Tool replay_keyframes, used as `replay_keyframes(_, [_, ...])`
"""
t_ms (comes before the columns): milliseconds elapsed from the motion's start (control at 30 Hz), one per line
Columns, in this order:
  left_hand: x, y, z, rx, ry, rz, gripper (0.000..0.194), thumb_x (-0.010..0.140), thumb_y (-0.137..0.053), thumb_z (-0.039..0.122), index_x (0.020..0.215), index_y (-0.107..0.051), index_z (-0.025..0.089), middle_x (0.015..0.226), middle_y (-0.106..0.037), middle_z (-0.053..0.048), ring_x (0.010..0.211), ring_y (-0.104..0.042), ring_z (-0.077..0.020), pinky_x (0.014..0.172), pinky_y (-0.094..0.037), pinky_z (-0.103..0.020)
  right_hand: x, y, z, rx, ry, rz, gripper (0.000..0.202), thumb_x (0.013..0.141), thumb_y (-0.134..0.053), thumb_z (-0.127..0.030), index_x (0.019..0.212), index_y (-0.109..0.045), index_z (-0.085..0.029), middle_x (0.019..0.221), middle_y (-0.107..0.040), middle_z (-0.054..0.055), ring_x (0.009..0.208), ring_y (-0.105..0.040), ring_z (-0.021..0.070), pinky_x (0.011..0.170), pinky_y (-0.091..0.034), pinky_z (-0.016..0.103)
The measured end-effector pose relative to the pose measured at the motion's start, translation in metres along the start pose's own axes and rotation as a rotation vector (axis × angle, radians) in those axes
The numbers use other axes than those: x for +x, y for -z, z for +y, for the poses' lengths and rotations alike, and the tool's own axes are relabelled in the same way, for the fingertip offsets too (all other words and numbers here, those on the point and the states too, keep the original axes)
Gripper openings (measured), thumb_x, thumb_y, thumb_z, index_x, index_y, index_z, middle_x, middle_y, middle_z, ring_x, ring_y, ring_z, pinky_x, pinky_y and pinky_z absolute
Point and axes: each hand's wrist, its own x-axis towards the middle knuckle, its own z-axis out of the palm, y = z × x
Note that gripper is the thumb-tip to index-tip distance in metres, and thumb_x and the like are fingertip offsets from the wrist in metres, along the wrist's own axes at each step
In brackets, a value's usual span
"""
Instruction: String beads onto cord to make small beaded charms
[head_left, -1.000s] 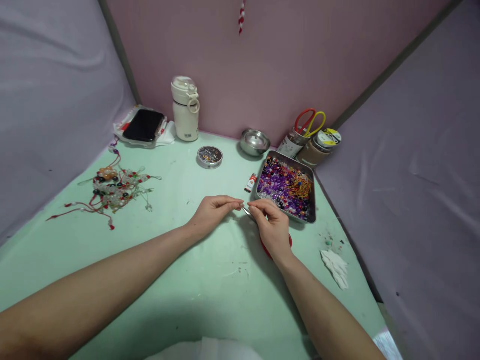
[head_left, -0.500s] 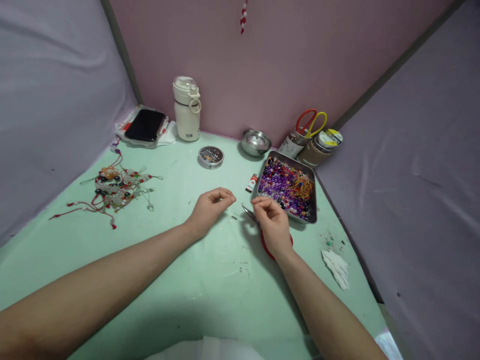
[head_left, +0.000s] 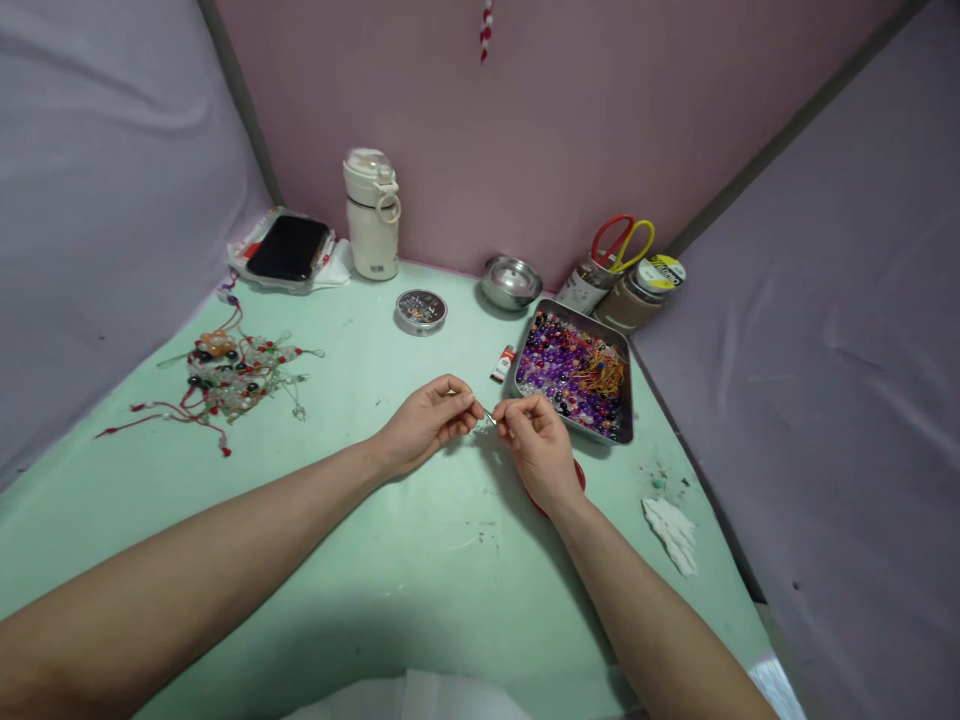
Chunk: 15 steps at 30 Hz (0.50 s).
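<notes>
My left hand (head_left: 439, 425) is closed in a pinch above the middle of the green table, and what lies between its fingertips is too small to make out. Close beside it, my right hand (head_left: 538, 445) is wrapped round red-handled scissors (head_left: 580, 474), whose metal tips (head_left: 490, 417) point at my left fingertips. The red handle shows partly under my right palm. Just beyond my right hand sits a metal tray (head_left: 632, 400) of purple, red and clear beads (head_left: 551, 350) with orange thread.
Beaded strings (head_left: 232, 375) lie at the left. Along the back stand a phone (head_left: 289, 248), a cream bottle (head_left: 373, 225), a round spool (head_left: 421, 311), metal bowls (head_left: 511, 283) and two jars (head_left: 634, 298). A small red-and-white tube (head_left: 503, 364) and white tissue (head_left: 671, 535) lie nearby.
My hands have come closer together. The scissor tips now reach my left fingertips, and my right fingers have closed nearer to the blades.
</notes>
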Motion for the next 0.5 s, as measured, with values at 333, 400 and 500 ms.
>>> replay_keyframes(333, [0.0022,-0.001,-0.0022,0.131,0.039,0.1,0.033,0.066,-0.079,0.025,0.095,-0.069,0.014,0.073,-0.068,-0.002,0.062,-0.057,-0.0095,0.065,-0.047,-0.027,-0.0007,0.0019,-0.0037,-0.072,-0.038,0.011,0.012,0.079,-0.067,-0.03,0.082,-0.06,-0.021,0.08,-0.067,0.001,0.069,-0.057,0.0135,0.064,-0.044,0.027])
replay_keyframes(400, [0.0022,-0.0014,-0.0029,0.142,0.037,0.113,0.031,0.064,-0.08,0.026,0.091,-0.07,0.013,0.073,-0.069,-0.003,0.062,-0.057,-0.0102,0.066,-0.048,-0.028,-0.0008,0.0021,-0.0042,-0.045,-0.063,0.02,0.014,0.076,-0.07,-0.029,0.085,-0.061,-0.021,0.078,-0.067,0.0,0.071,-0.059,0.0141,0.066,-0.044,0.027])
replay_keyframes(500, [0.0021,-0.0011,-0.0041,0.17,0.021,0.11,0.025,0.065,-0.08,0.029,0.082,-0.071,0.013,0.072,-0.068,-0.004,0.062,-0.058,-0.0106,0.065,-0.048,-0.028,-0.0012,0.0017,-0.0055,-0.04,-0.102,0.035,0.017,0.073,-0.072,-0.029,0.086,-0.063,-0.021,0.077,-0.067,0.0,0.071,-0.06,0.0147,0.066,-0.044,0.028])
